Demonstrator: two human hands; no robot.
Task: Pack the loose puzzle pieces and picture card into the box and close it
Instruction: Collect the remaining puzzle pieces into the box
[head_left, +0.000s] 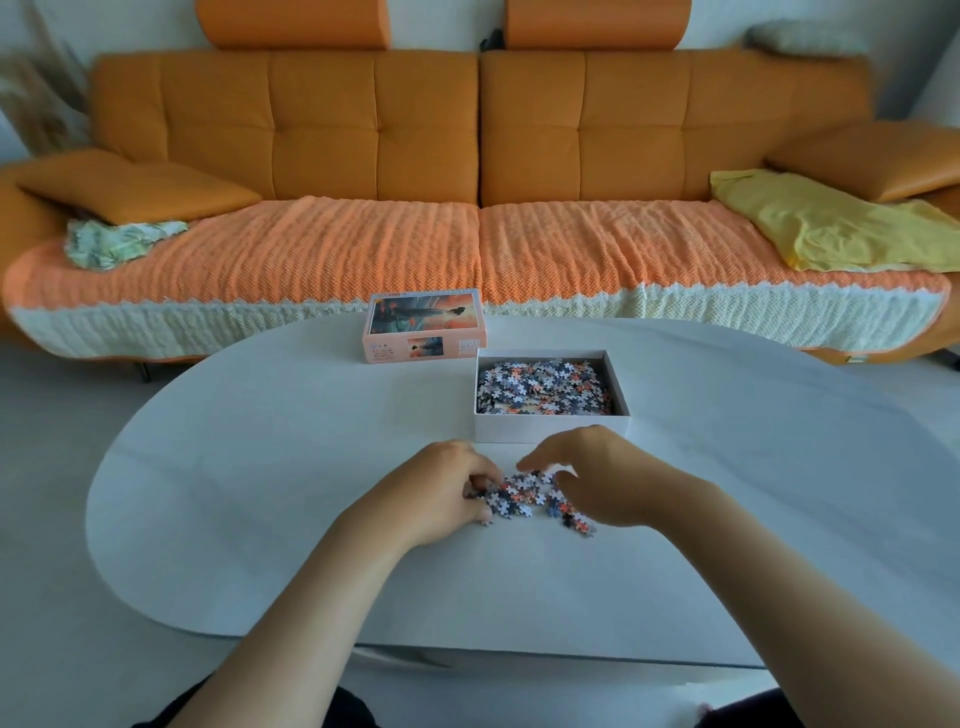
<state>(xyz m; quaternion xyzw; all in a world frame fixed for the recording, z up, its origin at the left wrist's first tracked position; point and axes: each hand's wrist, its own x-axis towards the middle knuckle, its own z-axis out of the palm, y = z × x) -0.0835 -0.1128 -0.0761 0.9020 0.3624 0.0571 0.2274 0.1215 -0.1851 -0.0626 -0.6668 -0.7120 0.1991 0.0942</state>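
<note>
**Both hands at the loose pile, box open behind**

On the white counter (260, 441), the left hand (441, 491) lies at the left edge of the loose puzzle pieces (511, 499). Its fingers are curled in, and fingertips and thumb close on the nearest pieces of the pile. The pile itself is a small flat scatter of grey, white and orange pieces, lying on the counter between the two hands and just in front of the box. The right hand (597, 478) arches over the right side of the pile with its fingers spread and loosely bent. It holds nothing, and a few pieces show under its palm edge.

Farther back, the lid (423, 325) stands apart at the far edge of the counter, printed side up, left of the box. The box (550, 428) sits to its right, open, just behind the hands, and holds a heap of boxed pieces (545, 387).

Behind the counter runs an orange sofa (426, 130). A patterned cloth (114, 241) lies at its left end and a yellow cloth (821, 228) at its right.
</note>
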